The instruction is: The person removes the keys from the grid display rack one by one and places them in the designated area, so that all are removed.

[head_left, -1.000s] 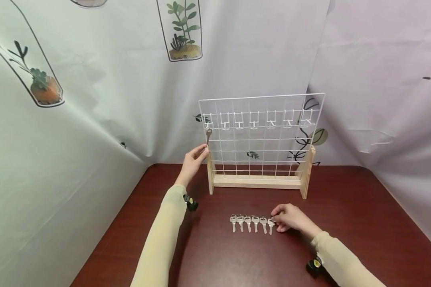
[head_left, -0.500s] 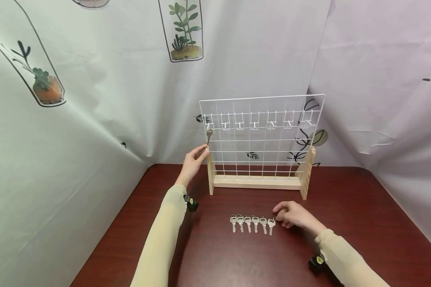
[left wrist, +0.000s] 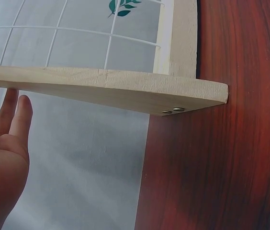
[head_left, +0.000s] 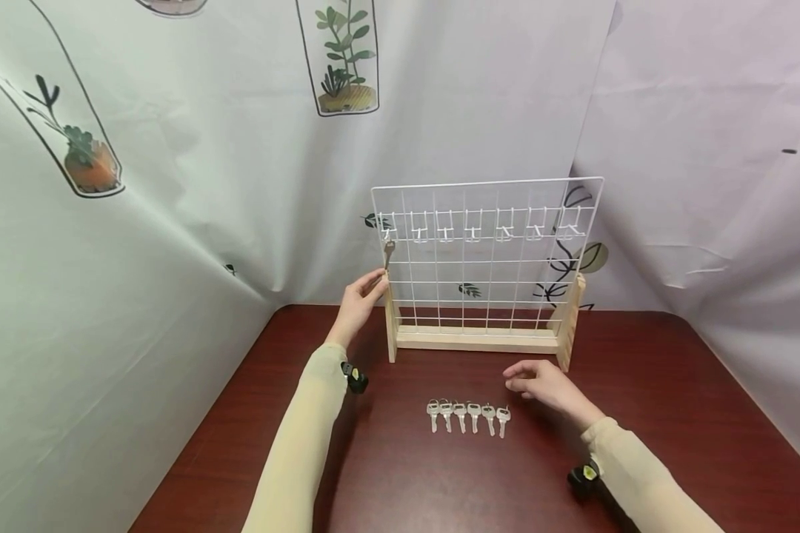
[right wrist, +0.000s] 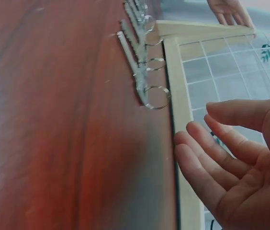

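Note:
A white wire grid rack [head_left: 487, 281] on a wooden stand bears a row of white hooks [head_left: 472, 235]. From the leftmost hook hangs a key [head_left: 390, 254], bow up. Just below it my left hand [head_left: 358, 297] grips the top of the rack's left wooden post [left wrist: 111, 88]; its thumb side is cut off in the left wrist view. Several silver keys [head_left: 475, 417] with split rings lie in a row on the table, bows toward the rack. My right hand [head_left: 543, 383] hovers to the right of and behind that row, fingers loosely bent and holding nothing.
The dark red-brown table [head_left: 427, 488] carries the rack near its back. Printed white cloth [head_left: 480, 89] hangs behind and at the sides. The stand's right post [head_left: 571, 322] stands close beyond my right hand.
My right hand has let go of the rightmost key in the row, lifted away, and moved back toward the rack. My left hand stays at the left post.

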A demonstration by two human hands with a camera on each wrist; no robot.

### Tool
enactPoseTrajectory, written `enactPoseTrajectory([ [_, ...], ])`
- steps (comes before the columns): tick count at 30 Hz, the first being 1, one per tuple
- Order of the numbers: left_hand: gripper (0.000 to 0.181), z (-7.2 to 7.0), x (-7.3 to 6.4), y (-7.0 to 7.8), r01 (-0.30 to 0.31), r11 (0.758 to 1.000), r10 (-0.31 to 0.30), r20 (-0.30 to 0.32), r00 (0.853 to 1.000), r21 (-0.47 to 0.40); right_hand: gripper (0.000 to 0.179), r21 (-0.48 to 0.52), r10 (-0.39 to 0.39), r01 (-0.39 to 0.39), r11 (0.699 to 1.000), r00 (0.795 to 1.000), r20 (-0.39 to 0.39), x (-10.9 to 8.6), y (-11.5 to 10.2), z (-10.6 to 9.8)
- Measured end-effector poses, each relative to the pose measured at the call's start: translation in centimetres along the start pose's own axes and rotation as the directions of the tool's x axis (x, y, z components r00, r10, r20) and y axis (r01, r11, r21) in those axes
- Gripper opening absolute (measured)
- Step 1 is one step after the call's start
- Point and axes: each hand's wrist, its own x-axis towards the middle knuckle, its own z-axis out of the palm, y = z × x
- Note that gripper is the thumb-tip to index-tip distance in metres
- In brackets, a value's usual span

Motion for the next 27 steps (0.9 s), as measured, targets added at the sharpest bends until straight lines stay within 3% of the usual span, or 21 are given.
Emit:
enactPoseTrajectory([
  [9,0.047,0.0,0.1,0.4,0.033,0.999,-0.032,0.028,0.999,-0.008,0.033,0.061,-0.031,0.038,0.997,0.992,-0.122,2.4,-2.8,0.1],
  [14,0.045,0.1,-0.7,1.4,0.059,0.998,-0.059,0.023,0.998,-0.006,0.035,0.101,-0.067,0.085,0.991,0.983,-0.17,3.6,-5.0,0.0],
  [21,0.049,0.0,-0.4,0.0,0.02,1.0,-0.02,0.007,1.0,0.019,0.039,0.216,-0.109,0.15,0.965,0.975,-0.192,5.2,-7.7,0.4],
  [27,0.047,0.0,-0.1,0.1,-0.005,0.999,0.005,-0.001,1.0,0.037,0.041,0.234,-0.116,0.161,0.959,0.974,-0.193,6.7,-10.1,0.7],
])
